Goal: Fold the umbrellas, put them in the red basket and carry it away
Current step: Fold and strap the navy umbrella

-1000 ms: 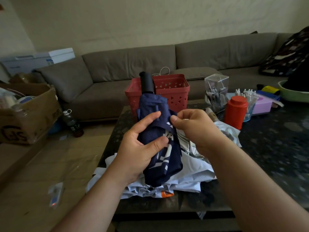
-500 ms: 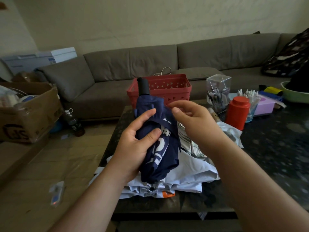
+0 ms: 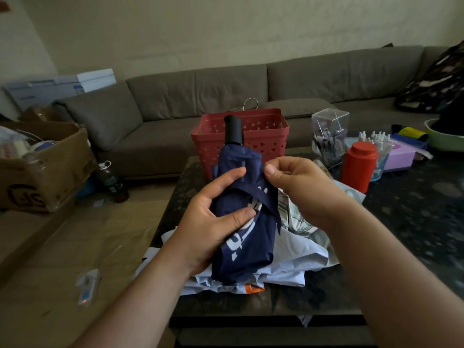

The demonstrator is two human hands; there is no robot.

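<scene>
Since the earlier frame, the strap is being drawn diagonally across the navy umbrella by the right hand, which appears to be pinching its end. The bundle is being gripped around its middle by the left hand, above pale fabric on the dark table. The red basket is standing just behind.

navy umbrella: 1 | red basket: 1 | hands: 2 | red canister: 1
</scene>
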